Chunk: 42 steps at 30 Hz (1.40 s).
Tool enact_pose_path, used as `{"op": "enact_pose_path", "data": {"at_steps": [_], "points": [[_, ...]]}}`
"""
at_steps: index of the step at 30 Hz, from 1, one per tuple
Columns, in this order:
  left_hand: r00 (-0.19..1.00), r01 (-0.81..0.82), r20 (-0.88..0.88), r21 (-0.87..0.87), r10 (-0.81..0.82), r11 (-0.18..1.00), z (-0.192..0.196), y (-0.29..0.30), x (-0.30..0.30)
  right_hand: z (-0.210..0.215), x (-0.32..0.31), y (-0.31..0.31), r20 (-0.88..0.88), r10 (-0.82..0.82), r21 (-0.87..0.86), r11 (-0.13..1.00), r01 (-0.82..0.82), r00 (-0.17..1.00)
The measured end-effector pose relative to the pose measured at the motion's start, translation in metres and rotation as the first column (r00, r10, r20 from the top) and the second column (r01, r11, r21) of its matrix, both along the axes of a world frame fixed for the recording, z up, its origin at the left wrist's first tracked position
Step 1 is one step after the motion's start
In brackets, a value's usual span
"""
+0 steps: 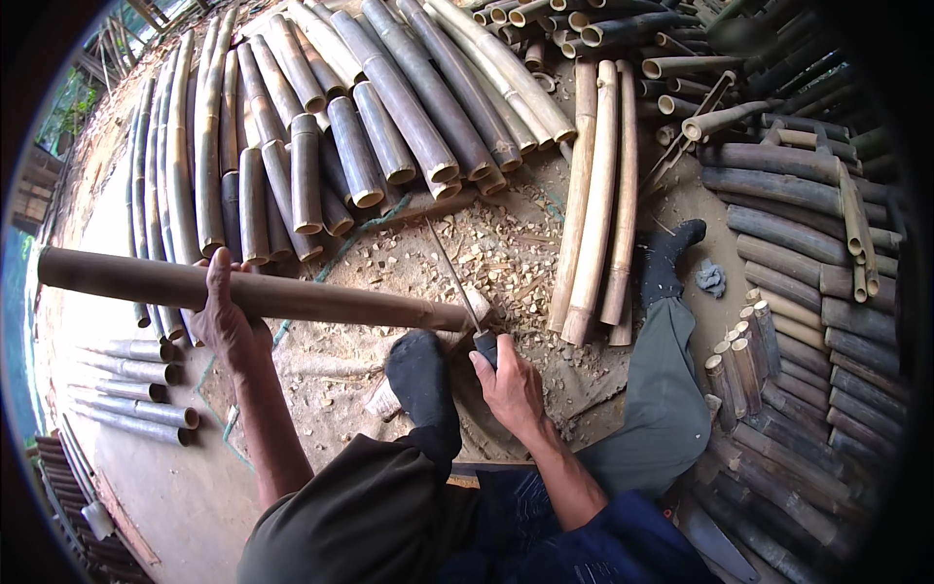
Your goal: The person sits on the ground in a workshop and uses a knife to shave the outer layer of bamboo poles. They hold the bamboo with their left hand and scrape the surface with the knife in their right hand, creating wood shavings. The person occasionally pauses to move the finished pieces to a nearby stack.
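Observation:
My left hand (230,316) is wrapped round a thick brown bamboo pole (341,300), thumb over its top. The pole slants across in front of me, and its right end lies over a pale wooden block (479,304). In my right hand (514,387) is the black handle of a long, narrow-bladed tool (452,271); whether it is a knife or a saw is unclear. Its blade points up and away, crossing close to the pole's right end. My left foot, in a dark sock (418,375), stands just below the pole.
Many cut bamboo poles (399,88) lie at the far side. Three pale poles (592,214) lie right of the wood chips (525,243). Stacked bamboo (788,253) fills the right, with short upright pieces (747,355) beside my right leg (662,389). A saw blade (715,540) lies low right.

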<state>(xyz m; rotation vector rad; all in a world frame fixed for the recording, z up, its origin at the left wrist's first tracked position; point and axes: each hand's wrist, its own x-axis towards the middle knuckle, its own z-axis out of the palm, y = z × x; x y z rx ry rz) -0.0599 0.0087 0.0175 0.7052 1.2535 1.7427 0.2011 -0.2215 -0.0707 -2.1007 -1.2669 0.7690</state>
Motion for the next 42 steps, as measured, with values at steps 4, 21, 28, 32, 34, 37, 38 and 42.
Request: {"op": "enact_pose_path", "data": {"at_steps": [4, 21, 28, 32, 34, 37, 38, 42], "points": [[0.995, 0.090, -0.054, 0.014, -0.089, 0.996, -0.003, 0.005, 0.005, 0.011, -0.005, -0.003, 0.005, -0.024, 0.319, 0.948, 0.021, 1.000], [0.955, 0.237, 0.184, 0.008, -0.234, 0.972, 0.004, 0.002, -0.003, -0.034, 0.011, -0.005, 0.015, 0.008, -0.158, 0.987, -0.005, 1.000], [0.997, 0.055, -0.061, 0.042, -0.052, 0.998, -0.005, 0.005, -0.001, 0.012, -0.002, -0.003, -0.022, -0.007, 0.320, 0.947, 0.014, 1.000], [0.995, 0.089, -0.049, 0.042, -0.087, 0.995, 0.009, 0.005, 0.013, -0.045, 0.012, -0.006, 0.116, 0.040, -0.162, 0.987, -0.021, 0.992], [0.986, 0.155, -0.075, 0.066, -0.150, 0.986, 0.005, 0.003, 0.005, -0.031, 0.010, -0.008, 0.029, -0.001, -0.107, 0.994, 0.004, 1.000], [0.964, 0.264, -0.058, 0.060, -0.260, 0.963, 0.003, -0.001, -0.010, 0.011, 0.001, -0.002, -0.049, 0.015, 0.183, 0.983, -0.005, 0.999], [0.955, 0.298, -0.046, 0.088, -0.295, 0.951, 0.001, 0.001, -0.012, 0.008, 0.000, -0.004, -0.046, -0.001, 0.213, 0.977, 0.011, 0.999], [0.954, 0.299, -0.036, 0.073, -0.297, 0.951, 0.010, -0.004, 0.002, -0.059, 0.003, -0.015, 0.159, 0.015, -0.235, 0.972, 0.023, 0.987]]}}
